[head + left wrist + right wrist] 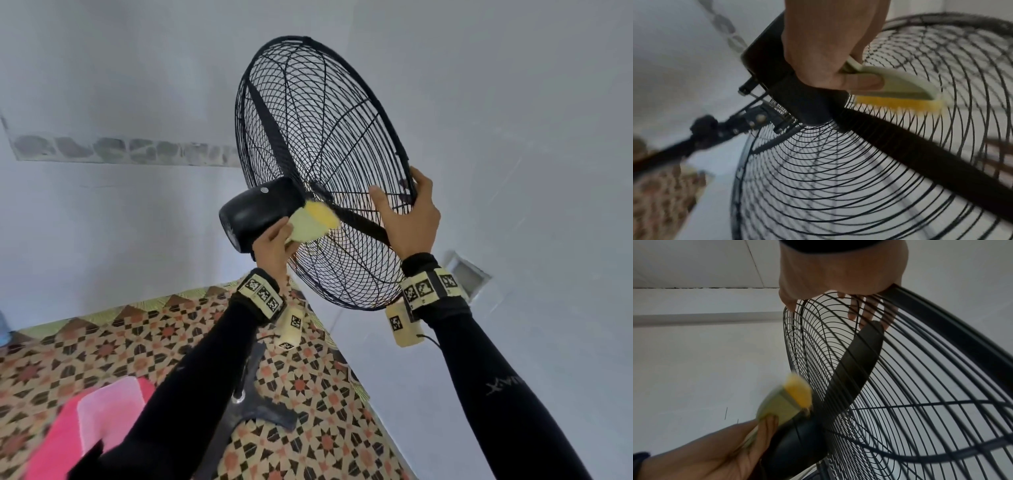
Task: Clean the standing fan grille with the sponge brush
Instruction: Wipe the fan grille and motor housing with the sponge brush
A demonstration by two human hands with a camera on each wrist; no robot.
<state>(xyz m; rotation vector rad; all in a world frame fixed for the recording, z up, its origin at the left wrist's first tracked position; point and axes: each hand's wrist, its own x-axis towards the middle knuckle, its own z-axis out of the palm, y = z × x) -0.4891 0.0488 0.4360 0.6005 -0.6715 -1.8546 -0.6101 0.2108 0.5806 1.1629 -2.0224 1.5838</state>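
My left hand (272, 247) grips the brush (313, 223), its yellow sponge against the back of the grille (356, 253) beside the motor (257, 212). My right hand (409, 214) clasps the grille's rim.

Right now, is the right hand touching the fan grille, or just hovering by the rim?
Touching. In the right wrist view, the right hand wraps the fan grille rim, fingers showing through the wires; the head view shows the thumb on the mesh.
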